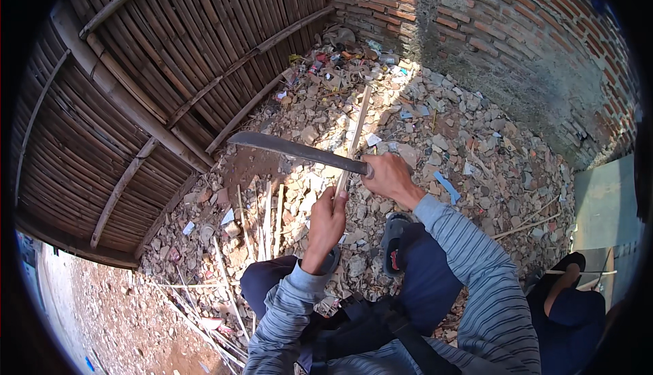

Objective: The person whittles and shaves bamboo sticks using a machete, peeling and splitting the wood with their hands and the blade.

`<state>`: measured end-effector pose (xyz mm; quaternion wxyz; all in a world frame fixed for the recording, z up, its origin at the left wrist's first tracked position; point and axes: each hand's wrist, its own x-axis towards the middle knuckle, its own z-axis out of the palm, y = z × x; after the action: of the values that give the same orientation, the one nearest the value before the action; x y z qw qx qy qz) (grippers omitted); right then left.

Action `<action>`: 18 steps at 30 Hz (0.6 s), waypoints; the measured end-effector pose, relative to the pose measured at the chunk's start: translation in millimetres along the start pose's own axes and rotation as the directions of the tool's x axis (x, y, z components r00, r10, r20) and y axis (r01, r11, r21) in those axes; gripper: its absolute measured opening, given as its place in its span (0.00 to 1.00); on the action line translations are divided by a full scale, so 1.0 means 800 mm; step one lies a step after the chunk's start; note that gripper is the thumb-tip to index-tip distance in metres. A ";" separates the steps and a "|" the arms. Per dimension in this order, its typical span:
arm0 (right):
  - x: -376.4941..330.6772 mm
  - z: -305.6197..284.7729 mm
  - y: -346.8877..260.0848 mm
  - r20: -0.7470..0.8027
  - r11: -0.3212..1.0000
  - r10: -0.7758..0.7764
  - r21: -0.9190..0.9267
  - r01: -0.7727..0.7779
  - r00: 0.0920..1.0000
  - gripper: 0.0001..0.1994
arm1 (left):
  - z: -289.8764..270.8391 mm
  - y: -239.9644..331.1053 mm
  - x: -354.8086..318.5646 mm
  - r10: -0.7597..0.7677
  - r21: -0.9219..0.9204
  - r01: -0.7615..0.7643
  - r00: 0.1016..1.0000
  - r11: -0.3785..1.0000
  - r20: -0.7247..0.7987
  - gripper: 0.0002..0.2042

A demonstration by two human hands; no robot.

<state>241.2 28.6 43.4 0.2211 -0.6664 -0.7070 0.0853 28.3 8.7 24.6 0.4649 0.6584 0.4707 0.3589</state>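
My right hand (393, 179) is closed round the handle of a machete (292, 148). Its long dark blade points to the left and lies across a pale, narrow strip of bamboo or wood (360, 120). The strip's near end is gripped in my left hand (326, 222), thumb along it, while the far end slants up and away over the rubble. Whether the blade's edge touches the strip or passes just above it, I cannot tell. Several similar pale strips (279, 220) lie on the ground to the left of my left hand.
Broken stones and litter (469, 133) cover the ground. A slatted bamboo wall (197, 41) rises at the left, a brick wall (510, 28) at the far right. My sandalled foot (393, 246) is below the machete. Another person (578, 307) is at lower right beside a greenish panel (607, 201).
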 end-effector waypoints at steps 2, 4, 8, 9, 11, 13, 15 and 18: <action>0.004 0.000 -0.002 0.015 0.997 0.070 0.036 -0.071 0.997 0.16 | 0.001 -0.001 0.004 0.041 0.024 -0.040 0.998 0.999 -0.041 0.15; 0.001 0.003 -0.014 -0.043 0.998 -0.023 0.061 0.026 0.999 0.12 | -0.005 0.000 0.003 -0.013 0.024 0.014 1.000 1.000 -0.019 0.15; -0.007 0.008 -0.015 0.007 0.994 -0.104 -0.022 0.104 0.995 0.13 | -0.003 -0.005 0.002 0.010 0.080 -0.008 1.000 0.997 -0.022 0.16; -0.006 0.008 -0.012 0.006 0.995 -0.099 -0.023 0.099 0.995 0.13 | -0.001 -0.002 0.003 0.008 0.056 -0.006 1.000 0.998 -0.023 0.16; 0.001 0.007 -0.002 -0.059 0.999 -0.034 0.004 0.035 0.998 0.12 | 0.001 0.004 0.002 0.004 0.034 -0.003 1.000 0.999 -0.024 0.16; 0.005 0.006 -0.008 -0.041 0.999 -0.002 0.039 0.003 0.999 0.12 | 0.001 -0.004 0.005 0.042 0.054 -0.039 0.998 0.998 -0.053 0.16; 0.001 0.004 -0.017 -0.063 0.998 0.001 0.065 0.004 0.998 0.09 | -0.006 0.001 0.002 0.040 0.127 -0.036 0.999 0.991 -0.034 0.14; -0.009 -0.004 -0.025 -0.047 0.999 -0.042 0.019 0.043 0.998 0.09 | -0.003 0.005 0.002 0.021 0.140 -0.018 1.000 0.990 -0.020 0.14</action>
<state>224.2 18.8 53.0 0.2459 -0.6507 -0.7148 0.0720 27.5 10.6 29.3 0.4089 0.6901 0.4931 0.3367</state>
